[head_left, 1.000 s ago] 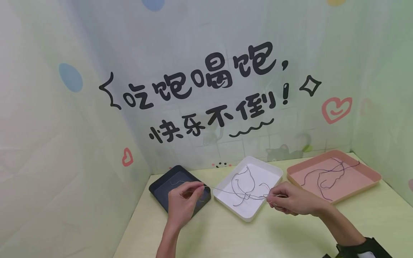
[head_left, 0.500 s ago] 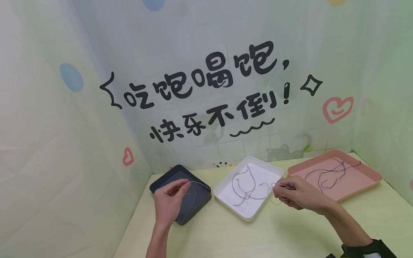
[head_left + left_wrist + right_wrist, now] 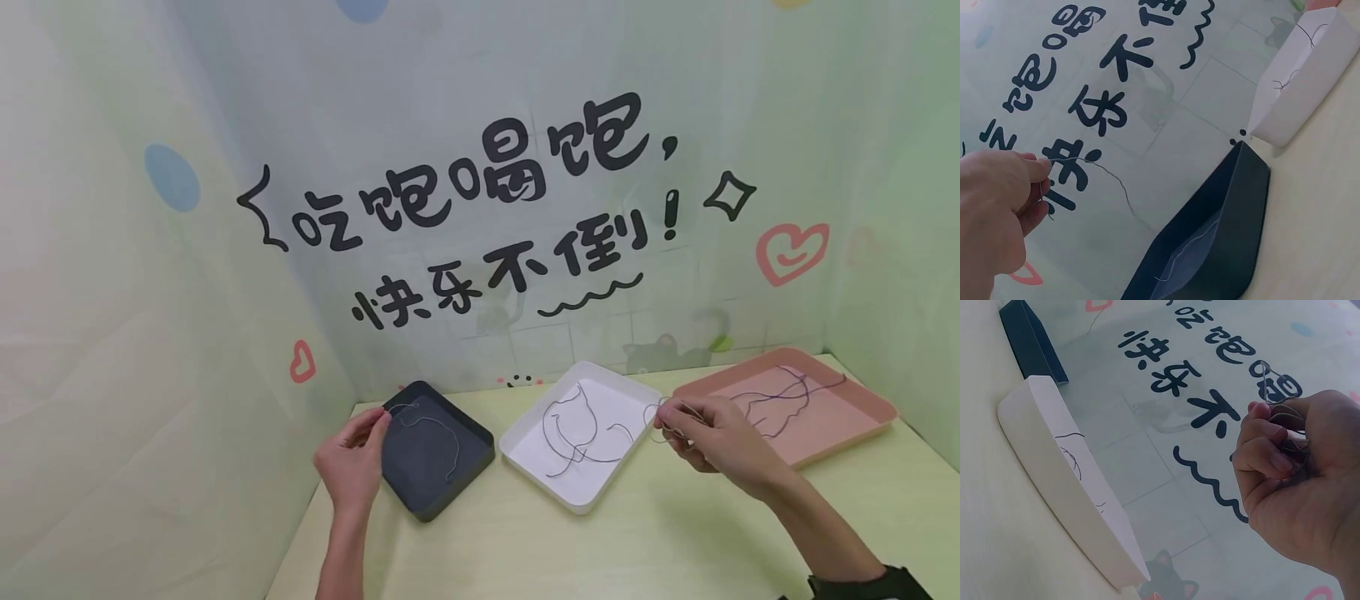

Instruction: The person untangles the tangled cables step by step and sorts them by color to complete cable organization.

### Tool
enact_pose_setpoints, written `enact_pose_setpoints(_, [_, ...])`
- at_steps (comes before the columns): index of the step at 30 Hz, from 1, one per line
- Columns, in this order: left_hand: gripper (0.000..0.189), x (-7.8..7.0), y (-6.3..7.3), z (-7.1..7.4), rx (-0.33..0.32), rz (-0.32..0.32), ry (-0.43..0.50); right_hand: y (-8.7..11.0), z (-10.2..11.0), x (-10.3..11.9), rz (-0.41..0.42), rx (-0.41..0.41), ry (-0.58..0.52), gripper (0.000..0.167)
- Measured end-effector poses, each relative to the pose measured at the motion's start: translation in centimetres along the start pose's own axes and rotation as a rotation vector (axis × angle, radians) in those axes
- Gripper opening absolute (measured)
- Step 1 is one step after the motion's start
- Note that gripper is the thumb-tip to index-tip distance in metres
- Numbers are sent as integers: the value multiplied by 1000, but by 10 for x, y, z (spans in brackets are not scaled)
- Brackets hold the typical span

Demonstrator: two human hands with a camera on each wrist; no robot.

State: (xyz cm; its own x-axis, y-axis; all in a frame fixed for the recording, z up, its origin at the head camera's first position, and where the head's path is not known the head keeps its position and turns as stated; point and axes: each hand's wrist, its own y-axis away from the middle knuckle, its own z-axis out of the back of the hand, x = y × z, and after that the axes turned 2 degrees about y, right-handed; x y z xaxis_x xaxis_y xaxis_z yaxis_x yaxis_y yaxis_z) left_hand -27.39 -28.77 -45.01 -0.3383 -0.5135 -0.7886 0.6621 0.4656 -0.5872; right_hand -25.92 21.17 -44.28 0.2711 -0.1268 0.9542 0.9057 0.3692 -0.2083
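Note:
At the left, my left hand pinches one thin pale thread between thumb and fingertips, beside the far-left rim of the dark blue tray. The thread's loose end trails towards that tray, where another pale thread lies curved on the bottom. My right hand, its fingers curled, grips a looped bundle of pale threads. It is raised between the white tray and the pink tray, overlapping the pink one in the head view. Part of the bundle is hidden inside the fingers.
Several dark threads lie in the white tray, and several purplish threads in the pink tray. All three trays stand in a row on the pale table. A printed fabric backdrop rises behind and at both sides.
The left hand has drawn one thread leftwards out of the right hand's bundle, from the tray gap to the dark tray's left side. The right hand has moved slightly right and up.

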Motion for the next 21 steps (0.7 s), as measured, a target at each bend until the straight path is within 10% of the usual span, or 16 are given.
enact_pose_setpoints(11, [15, 44, 15, -38, 111, -294, -321, 4, -2, -3, 20, -15, -122, 28])
enact_pose_setpoints(21, [24, 50, 31, -54, 401, -138, -376, -1, -26, -3, 0, -88, -328, 26])
